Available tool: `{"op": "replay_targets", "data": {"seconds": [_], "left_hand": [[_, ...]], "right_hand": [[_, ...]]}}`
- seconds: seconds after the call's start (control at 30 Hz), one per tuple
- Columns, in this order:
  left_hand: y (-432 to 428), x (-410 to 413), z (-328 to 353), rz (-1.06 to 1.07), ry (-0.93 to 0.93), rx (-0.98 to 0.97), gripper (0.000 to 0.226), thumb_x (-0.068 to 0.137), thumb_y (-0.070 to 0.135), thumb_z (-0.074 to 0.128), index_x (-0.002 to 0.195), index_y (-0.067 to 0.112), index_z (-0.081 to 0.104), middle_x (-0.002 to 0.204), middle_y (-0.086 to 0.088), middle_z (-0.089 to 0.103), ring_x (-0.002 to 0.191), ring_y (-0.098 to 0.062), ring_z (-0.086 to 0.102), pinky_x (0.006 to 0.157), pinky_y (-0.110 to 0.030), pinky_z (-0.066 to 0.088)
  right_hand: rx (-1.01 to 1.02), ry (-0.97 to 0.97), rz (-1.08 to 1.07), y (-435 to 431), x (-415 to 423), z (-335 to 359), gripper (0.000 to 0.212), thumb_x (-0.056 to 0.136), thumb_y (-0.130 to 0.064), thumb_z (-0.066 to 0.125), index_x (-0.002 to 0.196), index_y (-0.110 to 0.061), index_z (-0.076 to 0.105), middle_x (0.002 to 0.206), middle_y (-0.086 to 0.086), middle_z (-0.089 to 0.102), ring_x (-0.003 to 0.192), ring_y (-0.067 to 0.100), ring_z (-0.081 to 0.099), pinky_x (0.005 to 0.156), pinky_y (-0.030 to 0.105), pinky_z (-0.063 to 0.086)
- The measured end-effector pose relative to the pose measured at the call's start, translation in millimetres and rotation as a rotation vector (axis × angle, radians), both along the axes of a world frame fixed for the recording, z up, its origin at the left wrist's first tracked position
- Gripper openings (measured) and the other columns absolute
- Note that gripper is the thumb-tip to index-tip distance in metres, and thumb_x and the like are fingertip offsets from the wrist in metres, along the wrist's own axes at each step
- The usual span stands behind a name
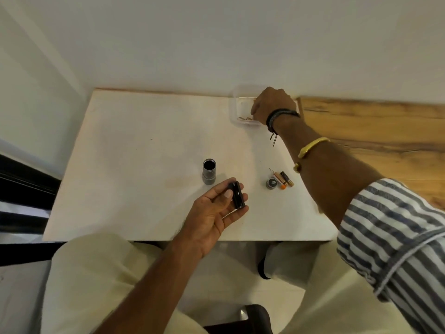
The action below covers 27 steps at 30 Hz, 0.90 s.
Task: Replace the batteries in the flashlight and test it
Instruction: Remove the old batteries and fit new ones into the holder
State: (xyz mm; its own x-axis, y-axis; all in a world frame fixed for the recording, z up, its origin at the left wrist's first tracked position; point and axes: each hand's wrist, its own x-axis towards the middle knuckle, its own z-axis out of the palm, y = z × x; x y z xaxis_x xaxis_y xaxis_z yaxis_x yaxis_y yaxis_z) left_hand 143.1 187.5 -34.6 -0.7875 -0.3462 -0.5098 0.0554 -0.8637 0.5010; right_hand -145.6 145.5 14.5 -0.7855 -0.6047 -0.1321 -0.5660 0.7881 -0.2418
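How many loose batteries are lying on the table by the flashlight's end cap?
2, it seems: a copper-toned one next to the end cap and a black one just right of it. More may sit in the clear container behind the right hand.

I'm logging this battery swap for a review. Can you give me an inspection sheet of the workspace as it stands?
Surface: white table, faint marks.
Job's things: flashlight body upright, open end up; end cap and loose batteries beside it; black battery holder.
Clutter: clear plastic container at the far edge.
Hands: left hand holds the battery holder; right hand reaches into the container, grip hidden.
Cables: nothing seen.
Surroundings: white wall, wooden surface on the right.
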Motion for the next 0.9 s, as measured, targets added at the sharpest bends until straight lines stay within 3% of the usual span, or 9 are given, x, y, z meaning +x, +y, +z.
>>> {"op": "replay_targets", "data": {"seconds": [0.17, 0.33, 0.43, 0.53, 0.7, 0.8, 0.9], "left_hand": [[-0.1, -1.1, 1.3, 0.0, 0.003, 0.016, 0.033, 0.089, 0.009, 0.062, 0.122, 0.008, 0.068, 0.126, -0.016, 0.068, 0.112, -0.033, 0.068, 0.083, -0.042, 0.059], [-0.7, -1.1, 2.2, 0.008, 0.007, 0.02, 0.034, 0.088, 0.008, 0.062, 0.121, 0.006, 0.067, 0.124, -0.018, 0.068, 0.109, -0.033, 0.069, 0.082, -0.042, 0.06], [-1.9, 0.0, 2.1, 0.011, 0.011, 0.003, 0.035, 0.087, 0.008, 0.063, 0.122, 0.006, 0.067, 0.125, -0.018, 0.068, 0.11, -0.034, 0.068, 0.083, -0.042, 0.059], [-2.1, 1.6, 4.0, 0.01, 0.016, -0.012, 0.035, 0.088, 0.008, 0.064, 0.123, 0.006, 0.066, 0.125, -0.018, 0.068, 0.111, -0.034, 0.068, 0.083, -0.042, 0.059], [1.4, 5.9, 12.8, 0.032, 0.017, -0.016, 0.035, 0.087, 0.007, 0.064, 0.122, 0.003, 0.065, 0.122, -0.019, 0.069, 0.109, -0.033, 0.069, 0.082, -0.042, 0.059], [4.3, 8.3, 17.4, 0.047, 0.019, -0.024, 0.032, 0.091, 0.005, 0.061, 0.123, 0.002, 0.063, 0.119, -0.019, 0.07, 0.108, -0.033, 0.07, 0.081, -0.041, 0.06], [7.5, 11.7, 20.6, 0.046, 0.021, -0.052, 0.029, 0.095, 0.004, 0.058, 0.124, 0.002, 0.062, 0.119, -0.018, 0.07, 0.109, -0.033, 0.069, 0.083, -0.041, 0.059]], "right_hand": [[0.107, 0.001, 0.108, -10.8, -6.2, -1.2, 0.029, 0.09, -0.022, 0.061, 0.115, -0.017, 0.073, 0.117, 0.01, 0.071, 0.106, 0.035, 0.067, 0.092, 0.043, 0.058], [0.113, -0.03, 0.19, -11.9, -9.8, -2.2, 0.024, 0.084, -0.033, 0.07, 0.107, -0.024, 0.075, 0.122, 0.003, 0.069, 0.108, 0.031, 0.065, 0.094, 0.043, 0.057], [-0.025, -0.013, 0.151, -6.6, -8.1, -4.6, 0.018, 0.083, -0.027, 0.072, 0.1, -0.032, 0.076, 0.117, -0.003, 0.071, 0.104, 0.026, 0.067, 0.085, 0.037, 0.058], [-0.205, -0.032, 0.098, 4.4, -1.3, -2.3, 0.029, 0.081, -0.016, 0.063, 0.1, -0.033, 0.076, 0.102, -0.003, 0.074, 0.093, 0.022, 0.068, 0.078, 0.03, 0.056], [-0.43, -0.074, 0.099, 44.6, 34.5, 13.6, 0.026, 0.079, -0.019, 0.066, 0.101, -0.029, 0.074, 0.084, -0.01, 0.07, 0.081, 0.013, 0.067, 0.072, 0.025, 0.056], [-0.569, -0.225, 0.049, 77.4, 65.1, 17.2, 0.024, 0.084, -0.013, 0.067, 0.105, -0.022, 0.074, 0.09, -0.001, 0.073, 0.079, 0.02, 0.073, 0.073, 0.036, 0.063], [-0.666, -0.364, -0.02, 114.0, 102.4, 18.7, 0.024, 0.088, -0.009, 0.064, 0.106, -0.02, 0.073, 0.087, 0.002, 0.073, 0.072, 0.018, 0.075, 0.064, 0.03, 0.064]]}}
